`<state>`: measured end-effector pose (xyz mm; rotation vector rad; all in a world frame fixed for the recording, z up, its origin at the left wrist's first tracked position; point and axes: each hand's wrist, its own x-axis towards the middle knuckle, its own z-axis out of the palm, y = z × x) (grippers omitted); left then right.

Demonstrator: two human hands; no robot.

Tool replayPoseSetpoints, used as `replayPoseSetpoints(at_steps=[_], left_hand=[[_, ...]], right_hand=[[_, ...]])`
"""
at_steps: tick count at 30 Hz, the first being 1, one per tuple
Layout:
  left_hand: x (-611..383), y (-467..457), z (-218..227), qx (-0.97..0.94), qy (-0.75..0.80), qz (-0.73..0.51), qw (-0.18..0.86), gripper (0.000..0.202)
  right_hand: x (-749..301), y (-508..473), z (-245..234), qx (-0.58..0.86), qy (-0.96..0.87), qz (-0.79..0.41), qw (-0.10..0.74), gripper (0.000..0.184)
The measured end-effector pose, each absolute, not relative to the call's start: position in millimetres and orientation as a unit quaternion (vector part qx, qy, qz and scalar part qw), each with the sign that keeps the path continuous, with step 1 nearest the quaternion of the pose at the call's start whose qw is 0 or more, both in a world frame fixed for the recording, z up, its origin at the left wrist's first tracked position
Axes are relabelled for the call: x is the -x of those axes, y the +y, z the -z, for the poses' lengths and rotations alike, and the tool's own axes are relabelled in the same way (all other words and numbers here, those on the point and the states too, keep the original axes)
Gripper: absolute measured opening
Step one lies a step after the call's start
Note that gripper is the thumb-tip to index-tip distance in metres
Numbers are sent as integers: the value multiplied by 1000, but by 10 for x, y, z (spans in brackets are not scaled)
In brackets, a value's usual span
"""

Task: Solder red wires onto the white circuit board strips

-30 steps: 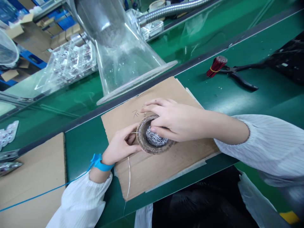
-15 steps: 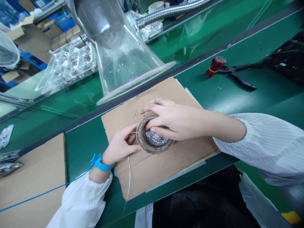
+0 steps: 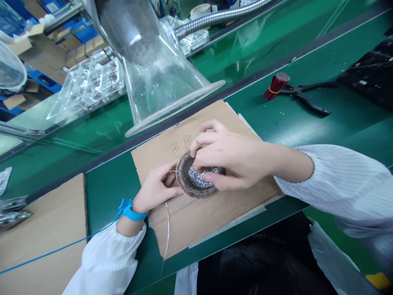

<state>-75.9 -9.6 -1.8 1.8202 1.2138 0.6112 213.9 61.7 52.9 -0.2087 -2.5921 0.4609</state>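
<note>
A round, thick-walled brown pot [image 3: 184,186] stands on a cardboard sheet [image 3: 211,221], with shiny silver scraps [image 3: 199,180] inside it. My left hand [image 3: 159,182] is at the pot's left side, its thumb and fingers closed around a thin silvery wire [image 3: 168,229]. One end of that wire shows by the fingertips near the rim, and the rest hangs down over the cardboard. Over the pot, my right hand [image 3: 227,157] has bent fingers reaching in at the scraps, thumb and forefinger near each other. Whatever lies between those fingertips is hidden.
A clear fume hood [image 3: 166,82] hangs behind the cardboard. To the right lie a bundle of red-black wires [image 3: 276,86], black-handled pliers [image 3: 311,102] and a black bag [image 3: 373,76]. More cardboard [image 3: 46,229] is at left. A blue wrist-strap cord [image 3: 61,248] runs leftward.
My right hand has lifted slightly and shifted right; its fingers are more bent, uncovering more writing on the cardboard. My left hand keeps its place beside the pot.
</note>
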Motion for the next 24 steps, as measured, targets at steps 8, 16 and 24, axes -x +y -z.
replayPoseSetpoints(at_steps=[8, 16, 24], left_hand=[[723, -89, -6, -714, 488, -249, 435, 75], [722, -85, -12, -714, 488, -243, 439, 75], [713, -80, -40, -717, 499, -225, 431, 73]], right_hand=[[-2031, 484, -557, 65, -984, -46, 160, 33], [-2022, 483, -518, 70, -987, -23, 142, 32], [-2024, 470, -538, 80, -984, -17, 156, 32]])
